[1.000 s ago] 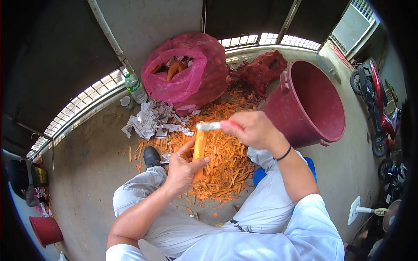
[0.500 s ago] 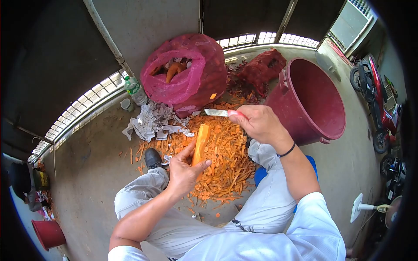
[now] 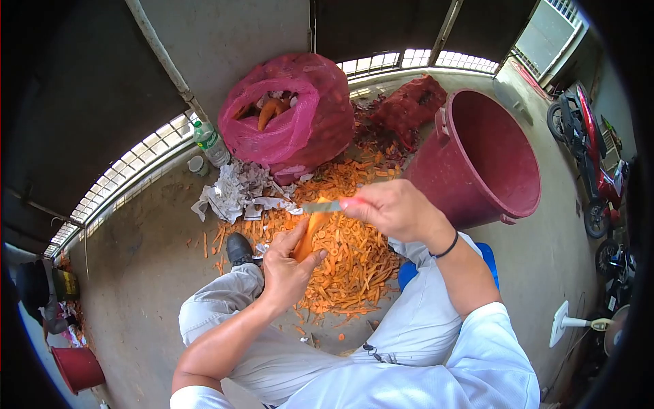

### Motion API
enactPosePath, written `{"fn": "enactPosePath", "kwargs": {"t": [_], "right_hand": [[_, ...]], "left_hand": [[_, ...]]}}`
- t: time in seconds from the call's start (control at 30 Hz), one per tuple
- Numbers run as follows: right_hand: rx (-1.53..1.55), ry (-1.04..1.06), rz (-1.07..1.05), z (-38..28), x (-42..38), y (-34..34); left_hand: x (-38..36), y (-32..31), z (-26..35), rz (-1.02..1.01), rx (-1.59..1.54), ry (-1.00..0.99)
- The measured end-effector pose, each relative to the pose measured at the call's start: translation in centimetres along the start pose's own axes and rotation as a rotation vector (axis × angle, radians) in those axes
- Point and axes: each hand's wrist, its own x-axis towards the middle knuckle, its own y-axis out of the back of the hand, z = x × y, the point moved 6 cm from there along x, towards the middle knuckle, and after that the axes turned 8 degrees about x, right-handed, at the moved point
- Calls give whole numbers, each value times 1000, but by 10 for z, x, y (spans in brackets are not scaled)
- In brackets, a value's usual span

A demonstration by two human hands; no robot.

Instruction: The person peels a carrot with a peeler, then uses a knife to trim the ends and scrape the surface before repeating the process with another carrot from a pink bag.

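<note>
A thick orange carrot (image 3: 309,238), its skin pared off, points away from me, gripped from below by my left hand (image 3: 289,264) with the thumb along its right side. My right hand (image 3: 398,213) is closed round the red handle of a knife (image 3: 320,206). The knife's blade lies across the upper part of the carrot, pointing left. Beneath both hands a heap of carrot peelings (image 3: 354,273) covers the floor between my legs.
A pink mesh sack (image 3: 300,146) of carrots stands ahead, near crumpled paper (image 3: 235,191) and a plastic bottle (image 3: 212,144). A red net bag (image 3: 412,102) lies behind. The large maroon tub (image 3: 436,174) tilts at the right. Motorbikes (image 3: 591,153) stand far right.
My right hand has come down and slightly left, bringing the knife blade from above the carrot onto its upper part. The left hand keeps its hold, nearly still.
</note>
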Motion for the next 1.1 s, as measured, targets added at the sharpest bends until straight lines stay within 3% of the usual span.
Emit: {"fn": "enactPosePath", "kwargs": {"t": [0.07, 0.13, 0.2, 0.3, 0.33, 0.4, 0.53, 0.6, 0.67, 0.73, 0.8, 0.87, 1.0, 1.1], "right_hand": [[-25, -28, -39, 9, 1, -4], [-165, -263, 75, 44, 3, 17], [-150, -285, 147, 59, 2, 27], [311, -361, 184, 68, 3, 17], [314, -362, 178, 69, 3, 7], [542, -265, 173, 57, 3, -19], [884, -291, -120, 43, 5, -55], [949, -310, -135, 50, 5, -58], [1112, -295, -168, 47, 6, -58], [1101, -265, -95, 46, 8, -56], [1092, -230, -30, 41, 11, -49], [158, -17, 42, 24, 10, -25], [59, 44, -53, 9, 4, -34], [41, 78, -99, -7, 0, -47]], "left_hand": [[0, 1, 3, 20, -11, -13], [-2, 4, 4, 39, -23, -31], [-1, 5, 6, 45, 22, -58], [1, 6, 8, 58, 117, -67], [1, 6, 9, 59, 117, -61], [2, -2, 7, -43, 56, 16], [-2, -13, 5, -149, -28, 33], [-2, -26, -4, -248, -528, 168], [-4, -24, -2, -311, -607, 214], [-5, -22, 5, -372, -687, 260], [-4, -16, 6, -301, -661, 269], [-1, -13, 5, -237, -726, 296], [5, -6, -4, -84, -798, 310], [4, -2, 0, -80, -801, 295]]}}
